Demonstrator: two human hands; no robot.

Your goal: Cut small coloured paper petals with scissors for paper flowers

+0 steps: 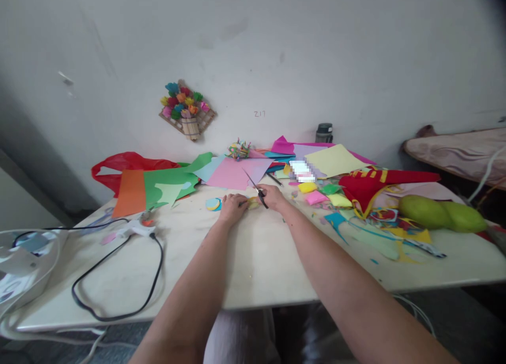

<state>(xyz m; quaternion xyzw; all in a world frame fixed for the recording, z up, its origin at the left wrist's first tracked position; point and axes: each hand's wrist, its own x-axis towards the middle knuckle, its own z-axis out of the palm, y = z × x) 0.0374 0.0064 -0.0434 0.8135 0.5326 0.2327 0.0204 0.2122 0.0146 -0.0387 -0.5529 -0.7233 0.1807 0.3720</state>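
Observation:
My right hand [273, 197] is closed around a pair of scissors [252, 182] with dark handles, the blades angled up and to the left above the table. Just left of it, my left hand [233, 208] rests low over the tabletop with its fingers curled. A small yellow piece of paper [252, 199] shows at the left fingertips, between the two hands; its far end is partly hidden. Beside the left hand, a blue and yellow round paper cutout [213, 204] lies flat.
Pink paper [237, 174], green paper [168, 182] and orange paper [129, 191] lie behind and left. A phone [302, 171], colored packets [316, 197], paper scraps [336, 224] and a green fruit [425, 211] are right. A black cable [161, 266] loops at front left.

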